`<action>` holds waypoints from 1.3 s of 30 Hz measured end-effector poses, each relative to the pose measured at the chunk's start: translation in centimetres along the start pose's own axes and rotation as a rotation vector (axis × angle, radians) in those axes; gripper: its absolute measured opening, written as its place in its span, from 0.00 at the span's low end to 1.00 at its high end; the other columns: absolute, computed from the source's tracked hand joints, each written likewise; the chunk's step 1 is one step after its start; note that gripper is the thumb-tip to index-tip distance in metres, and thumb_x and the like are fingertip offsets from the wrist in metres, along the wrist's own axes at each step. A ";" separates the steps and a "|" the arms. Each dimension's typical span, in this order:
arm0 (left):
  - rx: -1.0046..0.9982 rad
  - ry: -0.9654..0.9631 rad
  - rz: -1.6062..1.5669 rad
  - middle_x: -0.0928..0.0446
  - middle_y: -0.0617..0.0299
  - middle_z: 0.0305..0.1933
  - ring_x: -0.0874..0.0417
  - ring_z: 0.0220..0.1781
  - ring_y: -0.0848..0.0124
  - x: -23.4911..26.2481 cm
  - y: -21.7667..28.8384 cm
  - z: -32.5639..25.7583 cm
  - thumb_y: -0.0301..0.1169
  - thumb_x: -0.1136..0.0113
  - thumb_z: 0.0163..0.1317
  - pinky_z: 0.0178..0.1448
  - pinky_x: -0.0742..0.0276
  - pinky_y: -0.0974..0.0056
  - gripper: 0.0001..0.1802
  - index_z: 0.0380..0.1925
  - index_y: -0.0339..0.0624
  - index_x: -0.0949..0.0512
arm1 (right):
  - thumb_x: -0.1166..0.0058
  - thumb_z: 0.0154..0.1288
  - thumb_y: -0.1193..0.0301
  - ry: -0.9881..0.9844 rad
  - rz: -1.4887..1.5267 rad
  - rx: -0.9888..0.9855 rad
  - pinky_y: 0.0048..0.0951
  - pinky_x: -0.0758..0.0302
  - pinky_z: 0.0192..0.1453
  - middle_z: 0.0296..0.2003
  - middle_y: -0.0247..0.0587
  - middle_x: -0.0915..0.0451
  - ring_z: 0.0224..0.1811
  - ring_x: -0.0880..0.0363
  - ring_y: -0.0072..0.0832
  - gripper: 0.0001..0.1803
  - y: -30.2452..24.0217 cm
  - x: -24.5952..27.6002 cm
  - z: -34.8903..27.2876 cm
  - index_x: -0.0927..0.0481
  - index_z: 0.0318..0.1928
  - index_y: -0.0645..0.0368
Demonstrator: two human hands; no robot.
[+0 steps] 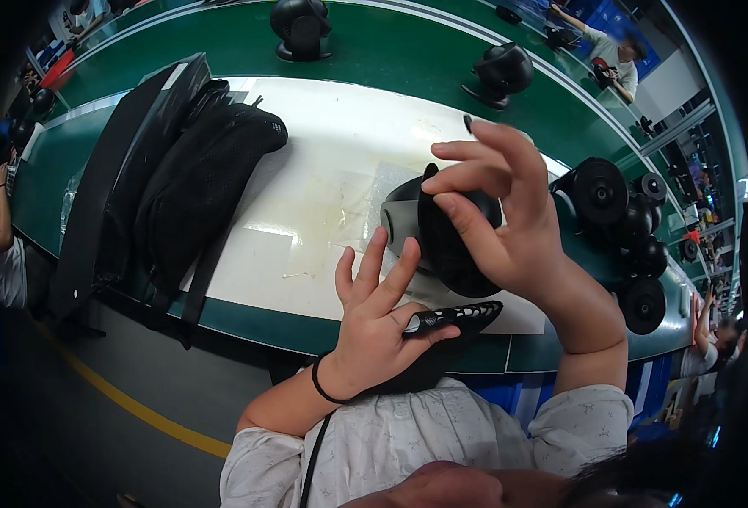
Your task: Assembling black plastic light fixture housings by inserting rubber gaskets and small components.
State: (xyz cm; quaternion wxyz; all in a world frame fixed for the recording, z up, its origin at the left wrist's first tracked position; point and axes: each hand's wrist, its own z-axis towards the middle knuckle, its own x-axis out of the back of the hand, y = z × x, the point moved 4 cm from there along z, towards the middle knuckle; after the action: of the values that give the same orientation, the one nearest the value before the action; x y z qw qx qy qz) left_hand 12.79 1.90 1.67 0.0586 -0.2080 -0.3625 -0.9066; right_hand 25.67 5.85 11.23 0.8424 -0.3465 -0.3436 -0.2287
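Observation:
In front of me, on the white work surface, stands a rounded grey-and-black housing (401,218) with a dark cover (448,245) over its right part. My right hand (505,212) reaches over it, thumb and index finger pinched at the cover's raised upper edge; its other fingers are lifted. Close to the grey side is my left hand (374,326), index and middle fingers stretched toward the housing. In the crook of that thumb is a narrow black piece with a pale slotted pattern (463,317), pointing right. What exactly the right fingertips grip is partly hidden.
A black mesh bag (209,182) lies left, against a long black bin (111,178). Two black round-headed units (299,30) stand on the green belt beyond. Several black round parts (601,190) crowd the right side. Other people (615,61) work farther off.

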 end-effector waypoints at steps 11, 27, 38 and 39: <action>-0.003 -0.007 0.032 0.43 0.49 0.64 0.50 0.67 0.46 -0.1 -0.1 -0.2 0.44 0.32 0.40 0.65 0.65 0.48 0.17 0.14 0.42 0.25 | 0.44 0.55 0.71 0.298 0.118 -0.225 0.35 0.48 0.62 0.57 0.46 0.34 0.64 0.43 0.38 0.08 3.0 5.3 -3.8 0.25 0.34 0.58; -0.032 -0.020 0.075 0.44 0.47 0.65 0.50 0.67 0.44 -0.4 -0.2 -0.5 0.45 0.31 0.40 0.66 0.64 0.48 0.19 0.16 0.42 0.27 | 0.48 0.59 0.65 0.251 -0.316 -0.199 0.35 0.48 0.62 0.54 0.38 0.31 0.59 0.38 0.36 0.08 5.1 4.9 -5.7 0.22 0.34 0.55; -0.032 -0.009 0.034 0.44 0.45 0.64 0.50 0.67 0.43 0.0 -0.5 -0.5 0.43 0.30 0.38 0.66 0.62 0.48 0.19 0.16 0.43 0.27 | 0.54 0.62 0.64 0.104 1.019 -0.734 0.10 0.44 0.22 0.34 0.34 0.24 0.22 0.35 0.09 0.17 8.7 2.8 -5.3 0.26 0.45 0.64; -0.027 -0.026 0.023 0.44 0.46 0.64 0.51 0.67 0.43 0.3 -0.5 -0.7 0.43 0.30 0.38 0.66 0.62 0.48 0.19 0.16 0.42 0.27 | 0.53 0.61 0.64 -0.021 1.011 -0.787 0.09 0.46 0.18 0.31 0.33 0.23 0.19 0.36 0.09 0.15 8.4 2.6 -4.7 0.25 0.42 0.63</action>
State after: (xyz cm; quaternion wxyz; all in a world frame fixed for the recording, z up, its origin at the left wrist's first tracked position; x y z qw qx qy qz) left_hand 12.21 1.85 1.01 0.0616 -0.2247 -0.3486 -0.9079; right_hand 34.60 7.46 7.08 0.6526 -0.7513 -0.0364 0.0913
